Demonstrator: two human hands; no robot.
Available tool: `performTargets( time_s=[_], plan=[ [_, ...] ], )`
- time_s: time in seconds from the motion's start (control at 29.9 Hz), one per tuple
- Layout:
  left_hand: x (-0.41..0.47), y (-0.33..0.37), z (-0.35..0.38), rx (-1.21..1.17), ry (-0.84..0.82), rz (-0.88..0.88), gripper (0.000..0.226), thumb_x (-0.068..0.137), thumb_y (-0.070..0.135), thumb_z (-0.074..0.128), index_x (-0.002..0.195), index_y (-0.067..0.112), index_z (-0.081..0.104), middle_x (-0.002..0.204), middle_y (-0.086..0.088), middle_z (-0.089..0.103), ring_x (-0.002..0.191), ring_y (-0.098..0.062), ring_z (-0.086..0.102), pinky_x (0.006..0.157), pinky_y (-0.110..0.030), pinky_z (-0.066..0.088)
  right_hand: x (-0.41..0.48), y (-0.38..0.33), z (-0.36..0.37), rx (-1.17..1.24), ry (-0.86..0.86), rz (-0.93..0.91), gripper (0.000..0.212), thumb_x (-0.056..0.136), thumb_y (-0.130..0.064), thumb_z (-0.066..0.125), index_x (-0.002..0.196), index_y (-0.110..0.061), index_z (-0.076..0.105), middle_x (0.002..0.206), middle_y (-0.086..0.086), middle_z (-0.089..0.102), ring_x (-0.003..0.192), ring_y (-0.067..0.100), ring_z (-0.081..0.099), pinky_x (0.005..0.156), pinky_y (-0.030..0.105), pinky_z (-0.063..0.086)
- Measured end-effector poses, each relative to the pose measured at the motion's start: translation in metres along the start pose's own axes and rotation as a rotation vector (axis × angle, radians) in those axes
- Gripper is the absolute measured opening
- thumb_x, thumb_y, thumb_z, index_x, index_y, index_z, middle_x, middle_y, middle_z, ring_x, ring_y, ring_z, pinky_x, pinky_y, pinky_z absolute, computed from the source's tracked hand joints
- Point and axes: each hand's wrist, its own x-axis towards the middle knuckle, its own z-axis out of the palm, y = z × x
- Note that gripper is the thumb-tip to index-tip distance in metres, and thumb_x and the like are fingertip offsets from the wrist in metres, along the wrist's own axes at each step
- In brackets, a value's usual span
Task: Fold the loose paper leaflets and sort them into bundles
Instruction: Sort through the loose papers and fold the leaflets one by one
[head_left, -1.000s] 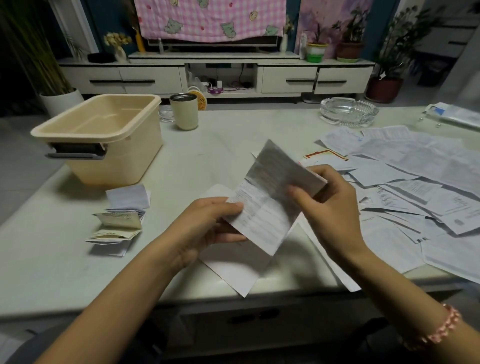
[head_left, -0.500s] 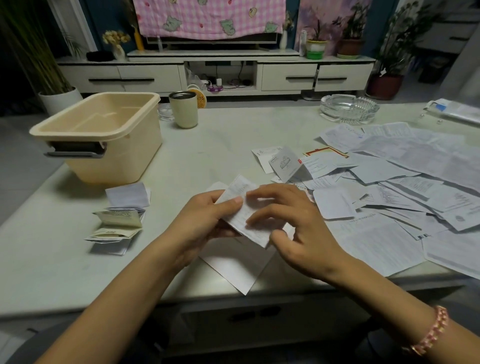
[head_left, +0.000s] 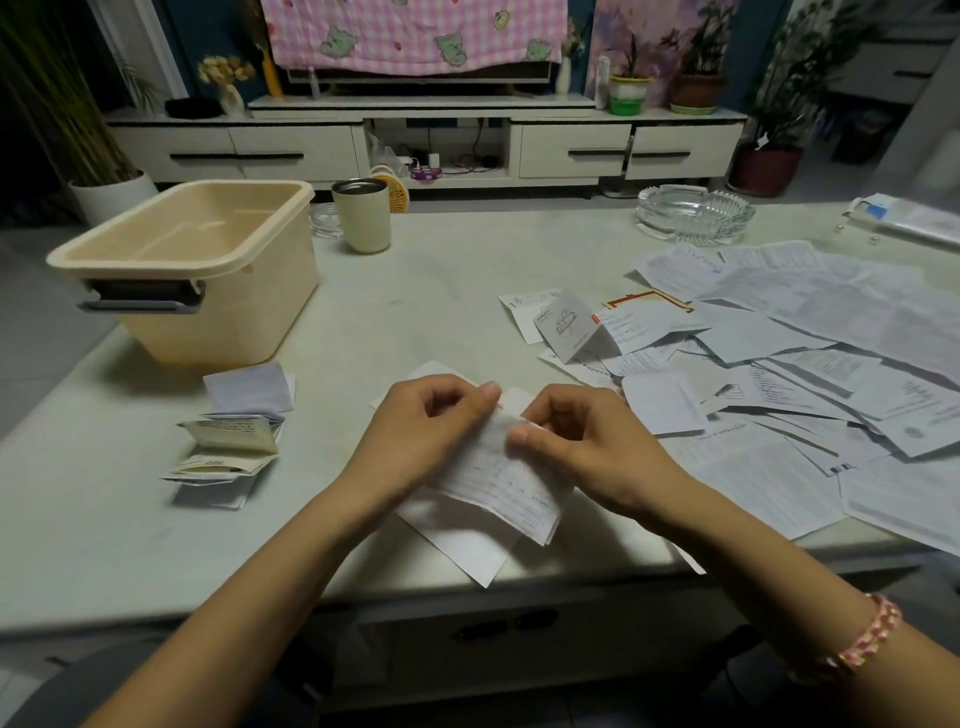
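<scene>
While both hands grip its upper edge, the folded leaflet (head_left: 498, 483), printed with fine lines of text, sits at the near middle of the table (head_left: 441, 291), directly in front of the person. The left hand (head_left: 421, 431) curls its fingers and thumb round the leaflet's top left part. The right hand (head_left: 587, 452) pinches the top right corner between thumb and forefinger, its other fingers bent. The leaflet's lower end overlaps a blank white sheet (head_left: 467, 545) that lies on the table and juts past its near edge; whether the two papers touch cannot be told. To the left, well apart, a small pile of folded leaflets (head_left: 234, 441) rests on the table, and just behind it stands a beige plastic bin (head_left: 208, 270) with a grey handle. To the right, loose leaflets (head_left: 805, 353) spread in overlapping layers, with one small tented booklet (head_left: 566, 325) at their near-left edge. Further back stand a cream tumbler (head_left: 362, 215) beside the bin and a glass ashtray (head_left: 693, 213). A pink beaded bracelet (head_left: 867, 636) circles the right wrist.
</scene>
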Motion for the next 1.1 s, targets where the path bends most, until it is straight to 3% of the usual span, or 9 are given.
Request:
performTargets(
  time_s=[0.07, 0.2, 0.37, 0.5, 0.7, 0.84, 0.9, 1.0, 1.1],
  plan=[
    [-0.001, -0.001, 0.003, 0.089, 0.057, 0.068, 0.026, 0.088, 0.027, 0.06, 0.071, 0.008, 0.067, 0.067, 0.002, 0.062, 0.062, -0.005, 0.053, 0.061, -0.019, 0.041, -0.002, -0.003, 0.002, 0.049, -0.004, 0.015, 0.019, 0.081, -0.016, 0.069, 0.066, -0.015, 0.059, 0.069, 0.016, 0.062, 0.063, 0.012, 0.053, 0.055, 0.024, 0.039],
    [-0.003, -0.005, 0.009, 0.295, 0.223, 0.25, 0.024, 0.088, 0.022, 0.063, 0.069, 0.008, 0.064, 0.064, 0.0, 0.06, 0.064, -0.013, 0.052, 0.053, -0.013, 0.035, -0.002, -0.006, 0.004, 0.205, -0.008, 0.09, 0.018, 0.082, -0.01, 0.068, 0.066, -0.01, 0.06, 0.053, -0.004, 0.058, 0.046, 0.005, 0.051, 0.037, 0.016, 0.034],
    [-0.002, -0.01, 0.008, 0.341, 0.241, 0.335, 0.021, 0.088, 0.022, 0.063, 0.071, 0.01, 0.066, 0.064, 0.0, 0.062, 0.066, -0.014, 0.052, 0.054, -0.015, 0.035, -0.003, -0.007, 0.0, 0.284, -0.059, 0.13, 0.012, 0.08, -0.008, 0.069, 0.069, -0.005, 0.065, 0.06, 0.003, 0.063, 0.053, 0.009, 0.059, 0.048, 0.019, 0.045],
    [0.001, -0.003, 0.0, 0.317, 0.287, 0.346, 0.026, 0.087, 0.021, 0.064, 0.062, 0.021, 0.058, 0.056, 0.011, 0.056, 0.057, -0.002, 0.05, 0.051, -0.009, 0.033, -0.005, -0.006, -0.006, 0.333, -0.085, 0.156, 0.017, 0.081, -0.006, 0.066, 0.066, 0.0, 0.063, 0.051, 0.007, 0.061, 0.041, 0.011, 0.057, 0.04, 0.02, 0.044],
    [0.007, 0.001, -0.014, 0.368, 0.312, 0.386, 0.022, 0.086, 0.02, 0.066, 0.064, 0.018, 0.062, 0.057, 0.014, 0.056, 0.056, 0.004, 0.049, 0.054, -0.007, 0.033, -0.009, -0.006, -0.019, 0.272, -0.161, 0.197, 0.017, 0.084, -0.008, 0.064, 0.07, 0.001, 0.062, 0.056, 0.011, 0.066, 0.041, 0.015, 0.057, 0.041, 0.02, 0.044],
    [0.006, -0.001, -0.023, 0.384, 0.183, 0.418, 0.017, 0.084, 0.023, 0.067, 0.067, 0.021, 0.066, 0.056, 0.019, 0.058, 0.057, 0.006, 0.052, 0.056, -0.005, 0.034, -0.008, -0.006, -0.029, 0.232, -0.083, 0.082, 0.014, 0.085, -0.018, 0.062, 0.084, -0.004, 0.065, 0.069, 0.004, 0.069, 0.063, 0.013, 0.062, 0.057, 0.021, 0.049],
    [0.002, -0.003, -0.014, 0.396, 0.105, 0.443, 0.017, 0.082, 0.03, 0.064, 0.07, 0.021, 0.071, 0.057, 0.016, 0.061, 0.057, 0.004, 0.054, 0.055, -0.007, 0.034, -0.006, -0.007, -0.022, 0.196, -0.175, 0.041, 0.02, 0.08, -0.026, 0.065, 0.097, -0.015, 0.064, 0.079, 0.001, 0.068, 0.072, 0.008, 0.062, 0.065, 0.02, 0.049],
    [-0.001, -0.001, -0.003, 0.367, 0.024, 0.433, 0.017, 0.08, 0.032, 0.065, 0.073, 0.02, 0.076, 0.067, 0.009, 0.067, 0.062, -0.005, 0.06, 0.054, -0.013, 0.039, -0.005, -0.008, -0.013, 0.136, -0.291, 0.07, 0.012, 0.081, -0.017, 0.069, 0.086, -0.014, 0.059, 0.057, -0.008, 0.057, 0.054, 0.003, 0.052, 0.053, 0.015, 0.042],
    [0.002, 0.007, -0.007, 0.257, 0.079, 0.341, 0.011, 0.077, 0.022, 0.073, 0.067, 0.02, 0.074, 0.061, 0.006, 0.067, 0.053, -0.005, 0.057, 0.05, -0.013, 0.04, -0.001, -0.007, -0.013, 0.135, -0.226, 0.135, 0.015, 0.082, -0.009, 0.067, 0.072, -0.008, 0.057, 0.054, 0.001, 0.055, 0.048, 0.008, 0.049, 0.042, 0.018, 0.039]
  ],
)
